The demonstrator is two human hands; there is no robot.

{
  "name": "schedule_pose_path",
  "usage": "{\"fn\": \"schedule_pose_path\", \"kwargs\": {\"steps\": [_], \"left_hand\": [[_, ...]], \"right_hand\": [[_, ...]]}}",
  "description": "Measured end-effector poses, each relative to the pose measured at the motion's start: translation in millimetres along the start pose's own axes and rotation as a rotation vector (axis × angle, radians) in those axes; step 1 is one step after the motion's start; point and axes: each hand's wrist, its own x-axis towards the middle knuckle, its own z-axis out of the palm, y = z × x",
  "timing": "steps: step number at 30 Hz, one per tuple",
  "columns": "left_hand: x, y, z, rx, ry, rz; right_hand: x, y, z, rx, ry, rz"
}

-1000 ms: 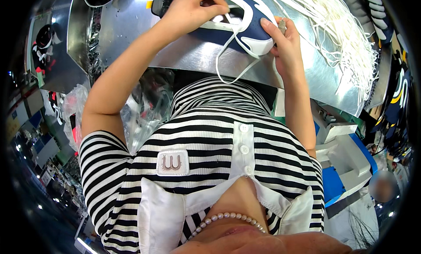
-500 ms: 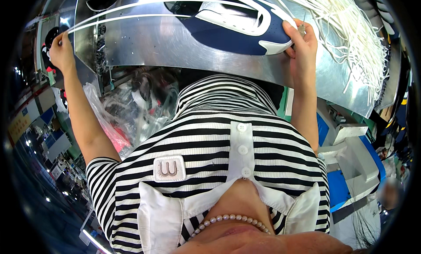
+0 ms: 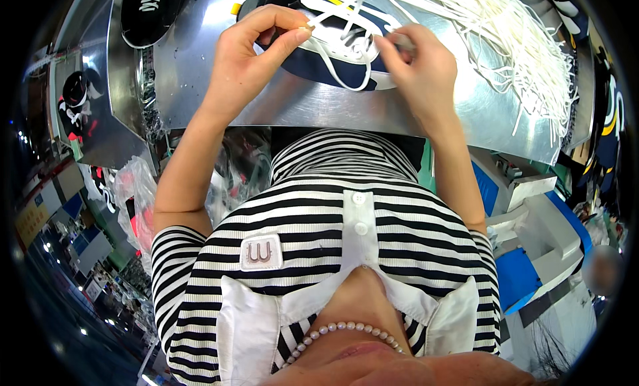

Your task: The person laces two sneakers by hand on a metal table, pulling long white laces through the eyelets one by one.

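Observation:
A navy shoe upper (image 3: pixel 313 69) with white and yellow parts lies on the metal bench, in front of me. White shoelace (image 3: pixel 349 88) crosses its opening and hangs in a loose loop over the near side. My left hand (image 3: pixel 249 56) pinches a stretch of the lace between thumb and forefinger, above the shoe's left part. At the shoe's right end is my right hand (image 3: pixel 423 69), its fingers curled in by the lacing and partly blurred. What those fingers hold is hidden from view.
A heap of loose white laces (image 3: pixel 526 59) spreads over the bench's right side. A black laced shoe (image 3: pixel 150 16) stands at the far left of the metal bench (image 3: pixel 319 109). Clear plastic bags (image 3: pixel 236 176) hang below its near edge; a grey and blue box (image 3: pixel 539 233) is at lower right.
My left hand has come in from the far left, where it held lace strands taut, to the shoe. My right hand has shifted left. The lace now crosses the shoe's opening and hangs slack.

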Motion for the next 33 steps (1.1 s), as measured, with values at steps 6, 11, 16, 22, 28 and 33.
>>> {"fn": "schedule_pose_path", "kwargs": {"steps": [6, 11, 16, 22, 28, 33], "left_hand": [[-2.1, -22.6, 4.7, -0.303, 0.100, -0.093], [-6.2, -33.1, 0.4, -0.402, 0.112, -0.124], [-4.6, 8.4, -10.2, -0.510, -0.274, 0.011], [29.3, 43.8, 0.8, -0.003, -0.468, 0.362], [46.1, 40.5, 26.5, 0.252, -0.201, 0.262], [28.4, 15.8, 19.0, 0.473, 0.007, 0.279]], "right_hand": [[16.1, -6.6, 21.7, -0.178, -0.117, 0.025], [11.6, 13.0, 14.3, 0.552, -0.226, 0.378], [12.2, 12.0, 7.5, 0.778, -0.084, 0.472], [14.8, 38.8, -18.6, 1.179, -0.008, 0.456], [6.1, -23.5, -14.2, 0.851, -0.282, 0.356], [6.4, -14.0, 6.3, 1.165, -0.217, 0.533]]}}
